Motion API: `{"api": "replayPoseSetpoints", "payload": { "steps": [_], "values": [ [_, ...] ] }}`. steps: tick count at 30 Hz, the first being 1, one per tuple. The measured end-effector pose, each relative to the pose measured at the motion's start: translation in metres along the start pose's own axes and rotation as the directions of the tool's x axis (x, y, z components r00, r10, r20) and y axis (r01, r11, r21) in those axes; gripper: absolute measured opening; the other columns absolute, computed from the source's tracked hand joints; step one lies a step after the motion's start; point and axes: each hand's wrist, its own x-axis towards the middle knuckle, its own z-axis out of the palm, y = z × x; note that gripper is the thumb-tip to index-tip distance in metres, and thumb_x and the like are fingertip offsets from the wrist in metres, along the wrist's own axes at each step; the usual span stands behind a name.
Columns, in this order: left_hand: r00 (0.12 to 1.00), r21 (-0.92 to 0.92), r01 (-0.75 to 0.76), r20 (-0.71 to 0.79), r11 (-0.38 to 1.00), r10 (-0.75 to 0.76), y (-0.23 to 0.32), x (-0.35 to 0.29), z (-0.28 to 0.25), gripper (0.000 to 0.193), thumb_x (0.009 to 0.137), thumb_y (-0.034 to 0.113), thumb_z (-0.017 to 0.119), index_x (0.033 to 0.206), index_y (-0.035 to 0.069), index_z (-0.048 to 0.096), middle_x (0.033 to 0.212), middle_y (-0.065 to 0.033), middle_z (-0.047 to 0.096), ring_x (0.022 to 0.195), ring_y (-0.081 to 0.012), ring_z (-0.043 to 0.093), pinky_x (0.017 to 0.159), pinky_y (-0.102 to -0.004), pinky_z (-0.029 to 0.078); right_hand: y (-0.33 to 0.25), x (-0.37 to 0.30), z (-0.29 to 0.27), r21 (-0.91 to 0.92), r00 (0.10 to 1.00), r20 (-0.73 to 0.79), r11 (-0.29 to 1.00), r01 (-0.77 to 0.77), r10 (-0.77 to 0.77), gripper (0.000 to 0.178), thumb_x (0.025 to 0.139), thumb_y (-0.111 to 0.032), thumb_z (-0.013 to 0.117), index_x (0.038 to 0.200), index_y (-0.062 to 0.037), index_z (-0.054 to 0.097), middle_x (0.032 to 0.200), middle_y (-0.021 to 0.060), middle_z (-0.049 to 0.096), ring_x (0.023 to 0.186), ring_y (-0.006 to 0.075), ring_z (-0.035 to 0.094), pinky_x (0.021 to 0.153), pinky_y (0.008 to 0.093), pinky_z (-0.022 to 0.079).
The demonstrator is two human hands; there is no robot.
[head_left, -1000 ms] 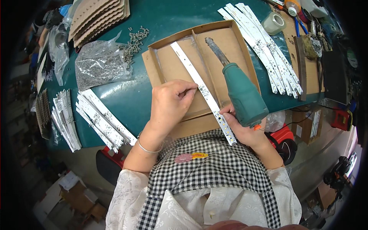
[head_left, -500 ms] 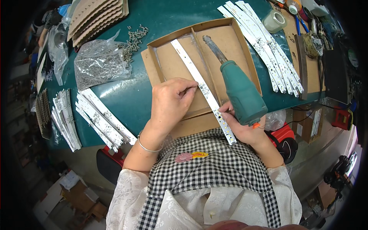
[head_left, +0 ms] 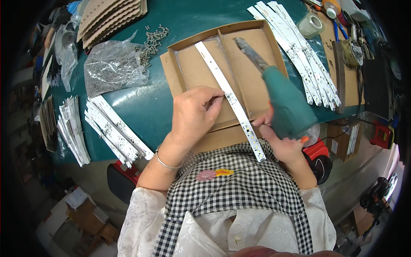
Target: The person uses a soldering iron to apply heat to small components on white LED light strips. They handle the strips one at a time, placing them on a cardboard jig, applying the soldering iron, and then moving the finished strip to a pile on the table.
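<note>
A long white LED circuit-board strip (head_left: 233, 100) lies slantwise across a shallow cardboard box (head_left: 191, 67), its lower end reaching over my apron. My left hand (head_left: 195, 111) is closed, thumb and forefinger pinching the strip's left edge near its middle. On the other side, my right hand (head_left: 283, 144) holds a thick green-handled tool (head_left: 289, 100) with a dark metal shaft; its exact kind is unclear. The handle is blurred and covers most of that hand's fingers. Right thumb and forefinger show just beside the strip, and the tool's shaft points up over the box's right compartment.
More white LED strips lie in a stack (head_left: 299, 55) at the right and in bundles (head_left: 113, 128) at the left. A clear bag of small metal parts (head_left: 113, 68) has loose ones (head_left: 154, 43) beside it. Tape roll (head_left: 310, 25) and corrugated cardboard sheets (head_left: 111, 19) stand farther back.
My right hand has drawn away from the strip to the right, and the green-handled tool has swung right with it. The left hand keeps its pinch, barely shifting.
</note>
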Motion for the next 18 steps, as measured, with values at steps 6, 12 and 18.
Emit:
{"api": "replayPoseSetpoints", "payload": {
  "steps": [6, 12, 18],
  "values": [
    [0.998, -0.038, -0.069, -0.005, 0.997, 0.069, -0.003, -0.001, -0.002, 0.013, 0.078, -0.002, 0.076, 0.090, 0.003, 0.077, 0.078, -0.0075, 0.073, 0.055, -0.0098, 0.059, 0.051, -0.0229, 0.045, -0.032, -0.015, -0.025, 0.287, 0.979, -0.107, 0.948, -0.139, 0.176, 0.059, 0.078, 0.011, 0.070, 0.133, 0.0060, 0.049, 0.105, 0.0183, 0.065, 0.074, 0.0183, 0.064, 0.063, 0.0294, 0.056],
    [0.994, -0.032, -0.105, -0.039, 0.994, 0.104, -0.005, -0.004, 0.002, 0.011, 0.075, -0.001, 0.075, 0.085, 0.002, 0.074, 0.081, -0.0110, 0.072, 0.069, -0.0259, 0.070, 0.062, -0.0338, 0.056, -0.040, -0.042, -0.038, 0.304, 0.934, -0.138, 0.912, -0.276, 0.329, 0.073, 0.077, -0.006, 0.077, 0.138, 0.0093, 0.039, 0.126, 0.0236, 0.054, 0.075, 0.0174, 0.053, 0.048, 0.0283, 0.054],
    [0.989, 0.022, -0.131, -0.067, 0.991, 0.132, -0.007, -0.004, 0.005, 0.009, 0.077, -0.001, 0.077, 0.085, 0.002, 0.075, 0.076, -0.0078, 0.072, 0.055, -0.0133, 0.062, 0.050, -0.0247, 0.048, -0.034, -0.048, -0.059, 0.242, 0.963, 0.023, 0.933, -0.265, 0.268, 0.061, 0.081, 0.004, 0.071, 0.135, 0.0106, 0.043, 0.121, 0.0234, 0.057, 0.069, 0.0175, 0.059, 0.053, 0.0281, 0.054]
  ]
}}
